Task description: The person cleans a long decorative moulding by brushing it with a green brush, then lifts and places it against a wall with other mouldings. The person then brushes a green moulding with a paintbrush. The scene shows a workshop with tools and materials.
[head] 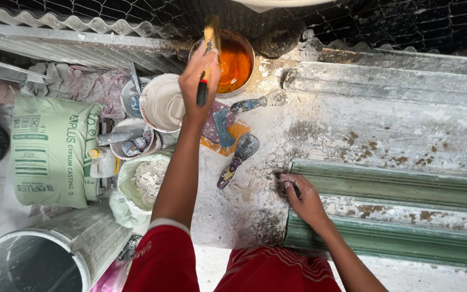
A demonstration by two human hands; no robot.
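Note:
My left hand (198, 75) is stretched forward and grips a paintbrush (207, 51) with a red and black handle. The bristle end is over a round tin of orange liquid (236, 62). My right hand (301, 196) rests on the near left end of a long green moulding form (390, 186), fingers curled against its edge; whether it holds a small dark thing I cannot tell. Between the hands lie two trowels with paint-spattered handles (239, 157) and a scraper (258, 101) on the plaster-caked table (255, 211).
A white bucket of plaster (160, 103) stands left of the tin. A green plaster sack (47, 151), a bag of white chunks (144, 181) and a metal drum (39, 259) sit at left. A grey cast moulding (395, 97) lies at back right.

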